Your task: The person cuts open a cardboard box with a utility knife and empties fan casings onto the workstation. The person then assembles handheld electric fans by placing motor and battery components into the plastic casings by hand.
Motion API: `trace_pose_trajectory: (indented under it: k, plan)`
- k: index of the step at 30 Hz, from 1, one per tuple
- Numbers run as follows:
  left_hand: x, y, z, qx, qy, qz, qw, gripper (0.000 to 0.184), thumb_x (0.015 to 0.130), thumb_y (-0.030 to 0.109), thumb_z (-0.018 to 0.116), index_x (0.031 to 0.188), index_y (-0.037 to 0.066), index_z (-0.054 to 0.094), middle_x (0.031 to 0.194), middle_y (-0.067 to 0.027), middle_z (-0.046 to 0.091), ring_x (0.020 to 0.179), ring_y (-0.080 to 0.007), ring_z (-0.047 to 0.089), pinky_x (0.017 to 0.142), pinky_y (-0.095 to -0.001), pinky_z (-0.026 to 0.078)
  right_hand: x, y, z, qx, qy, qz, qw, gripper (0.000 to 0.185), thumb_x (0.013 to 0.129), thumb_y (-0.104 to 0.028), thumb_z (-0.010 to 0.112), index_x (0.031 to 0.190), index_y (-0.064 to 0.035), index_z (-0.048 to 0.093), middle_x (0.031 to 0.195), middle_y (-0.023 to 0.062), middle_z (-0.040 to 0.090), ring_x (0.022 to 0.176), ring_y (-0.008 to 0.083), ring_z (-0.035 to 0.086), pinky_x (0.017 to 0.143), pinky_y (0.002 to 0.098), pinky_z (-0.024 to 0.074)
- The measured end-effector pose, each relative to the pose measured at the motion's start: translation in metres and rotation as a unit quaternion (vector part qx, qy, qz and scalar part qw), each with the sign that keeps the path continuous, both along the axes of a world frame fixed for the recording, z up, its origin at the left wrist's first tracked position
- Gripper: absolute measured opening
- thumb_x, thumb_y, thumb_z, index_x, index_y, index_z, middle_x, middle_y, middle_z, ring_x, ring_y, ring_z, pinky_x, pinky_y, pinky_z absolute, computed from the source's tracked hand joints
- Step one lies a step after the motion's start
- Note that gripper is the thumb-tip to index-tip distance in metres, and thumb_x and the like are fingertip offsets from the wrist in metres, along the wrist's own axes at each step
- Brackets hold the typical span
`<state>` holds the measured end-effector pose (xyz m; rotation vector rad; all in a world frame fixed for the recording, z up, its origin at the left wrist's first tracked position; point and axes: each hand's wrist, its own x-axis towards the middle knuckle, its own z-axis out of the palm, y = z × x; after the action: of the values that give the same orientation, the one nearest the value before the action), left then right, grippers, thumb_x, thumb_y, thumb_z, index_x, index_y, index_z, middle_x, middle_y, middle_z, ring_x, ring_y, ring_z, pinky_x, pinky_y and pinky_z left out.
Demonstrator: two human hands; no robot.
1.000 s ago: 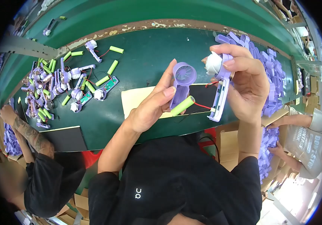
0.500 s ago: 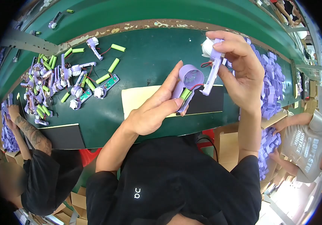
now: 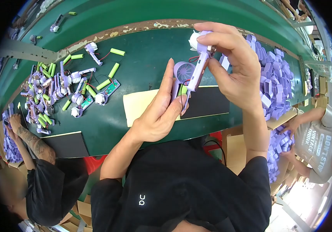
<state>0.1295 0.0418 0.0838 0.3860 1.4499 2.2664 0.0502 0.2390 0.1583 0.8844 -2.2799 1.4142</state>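
Observation:
My left hand [image 3: 156,112] holds a purple housing [image 3: 184,71] with a round, grilled end facing up. A green battery [image 3: 182,90] lies inside its handle part, under my thumb. My right hand [image 3: 233,62] pinches the top of a long purple frame [image 3: 199,69] that carries a white fan [image 3: 193,41]. The frame's lower end meets the housing's handle near my left fingertips, and its upper end tilts up to the right. A thin red wire shows between the two parts.
A pile of purple fan assemblies with green batteries [image 3: 66,104] lies at the left. Purple housings [image 3: 276,77] are heaped at the right. A yellow and black sheet [image 3: 135,108] lies beneath my hands. Co-workers' arms [image 3: 38,145] reach in at both sides.
The battery has gone from outside the housing into its handle. My right hand has moved left and up with the frame, whose lower end now meets the housing.

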Motion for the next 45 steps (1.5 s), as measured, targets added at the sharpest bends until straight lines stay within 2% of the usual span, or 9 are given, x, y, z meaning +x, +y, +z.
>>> trace_pose_trajectory:
  k: [7, 10, 14, 19, 23, 29, 34, 38, 45]
  plan:
    - [0.001, 0.003, -0.004, -0.015, 0.026, 0.033, 0.999, 0.072, 0.113, 0.008, 0.036, 0.172, 0.008, -0.004, 0.132, -0.0126, 0.052, 0.087, -0.0131, 0.046, 0.076, -0.0277, 0.044, 0.001, -0.01, -0.004, 0.021, 0.012, -0.022, 0.999, 0.049, 0.076, 0.02, 0.065, 0.116, -0.0071, 0.073, 0.125, 0.0122, 0.072, 0.096, 0.0237, 0.072, 0.081, 0.0326, 0.0593]
    - [0.001, 0.003, -0.005, -0.011, 0.019, 0.046, 0.999, 0.07, 0.113, 0.008, 0.035, 0.172, 0.008, -0.003, 0.128, -0.0115, 0.053, 0.086, -0.0128, 0.046, 0.075, -0.0275, 0.043, 0.002, -0.003, -0.002, 0.073, 0.01, -0.01, 0.997, 0.051, 0.08, 0.022, 0.06, 0.123, -0.0022, 0.069, 0.136, 0.0162, 0.068, 0.111, 0.0221, 0.071, 0.092, 0.0317, 0.0595]
    - [-0.004, -0.001, -0.008, -0.028, 0.03, 0.039, 0.998, 0.073, 0.11, 0.0, 0.032, 0.171, 0.005, -0.007, 0.12, -0.0104, 0.053, 0.081, -0.0127, 0.049, 0.073, -0.0294, 0.049, 0.004, -0.005, -0.003, 0.078, 0.028, -0.044, 0.996, 0.048, 0.077, 0.019, 0.066, 0.117, -0.0068, 0.072, 0.125, 0.0121, 0.07, 0.095, 0.0258, 0.073, 0.081, 0.0338, 0.0596]
    - [-0.005, -0.005, -0.006, -0.032, 0.005, 0.068, 0.997, 0.071, 0.111, 0.0, 0.033, 0.172, 0.005, -0.002, 0.124, -0.0101, 0.052, 0.077, -0.0114, 0.048, 0.069, -0.0277, 0.047, 0.023, 0.008, 0.0, 0.191, -0.025, -0.07, 0.979, 0.046, 0.078, 0.017, 0.067, 0.118, -0.0038, 0.066, 0.124, 0.0134, 0.068, 0.092, 0.0298, 0.072, 0.078, 0.0358, 0.0585]
    - [-0.003, 0.001, -0.005, -0.024, -0.002, 0.102, 0.994, 0.064, 0.112, 0.003, 0.033, 0.172, 0.007, 0.011, 0.119, -0.0081, 0.055, 0.07, -0.0072, 0.044, 0.062, -0.0223, 0.039, 0.032, 0.025, -0.016, 0.216, -0.091, -0.024, 0.972, 0.043, 0.08, 0.008, 0.074, 0.121, -0.003, 0.065, 0.123, 0.0133, 0.069, 0.104, 0.0324, 0.07, 0.088, 0.0393, 0.0564]
    - [-0.002, 0.005, -0.007, 0.005, -0.034, 0.088, 0.996, 0.063, 0.113, 0.005, 0.034, 0.172, 0.009, 0.012, 0.118, -0.0075, 0.055, 0.07, -0.0067, 0.043, 0.061, -0.0219, 0.038, 0.04, 0.022, -0.035, 0.042, -0.118, 0.036, 0.991, 0.043, 0.083, 0.0, 0.08, 0.125, -0.0053, 0.071, 0.128, 0.0142, 0.07, 0.115, 0.031, 0.068, 0.096, 0.0406, 0.055]
    - [-0.004, -0.005, 0.0, -0.022, -0.033, 0.026, 0.999, 0.071, 0.111, 0.0, 0.034, 0.172, 0.007, -0.002, 0.121, -0.009, 0.052, 0.077, -0.0101, 0.047, 0.068, -0.0268, 0.047, 0.041, 0.003, -0.042, 0.08, -0.019, 0.015, 0.997, 0.041, 0.079, -0.001, 0.086, 0.116, -0.0176, 0.082, 0.122, 0.0103, 0.065, 0.11, 0.0305, 0.065, 0.093, 0.0405, 0.0564]
    - [0.002, -0.001, 0.0, -0.018, -0.034, 0.028, 0.999, 0.062, 0.113, 0.008, 0.035, 0.171, 0.004, 0.011, 0.118, -0.006, 0.053, 0.072, -0.0074, 0.042, 0.064, -0.0228, 0.038, 0.033, 0.009, -0.049, 0.077, 0.005, 0.04, 0.996, 0.037, 0.078, -0.002, 0.087, 0.112, -0.0149, 0.082, 0.123, 0.0119, 0.064, 0.108, 0.0292, 0.064, 0.09, 0.0395, 0.0566]
    - [-0.002, -0.006, -0.004, 0.014, -0.077, -0.011, 0.997, 0.074, 0.111, 0.003, 0.036, 0.173, 0.01, -0.002, 0.116, -0.0085, 0.052, 0.082, -0.011, 0.046, 0.073, -0.0278, 0.045, 0.037, 0.0, -0.038, 0.082, -0.04, 0.02, 0.996, 0.023, 0.083, 0.004, 0.081, 0.102, -0.0045, 0.07, 0.114, 0.0115, 0.059, 0.098, 0.0279, 0.064, 0.083, 0.0382, 0.0552]
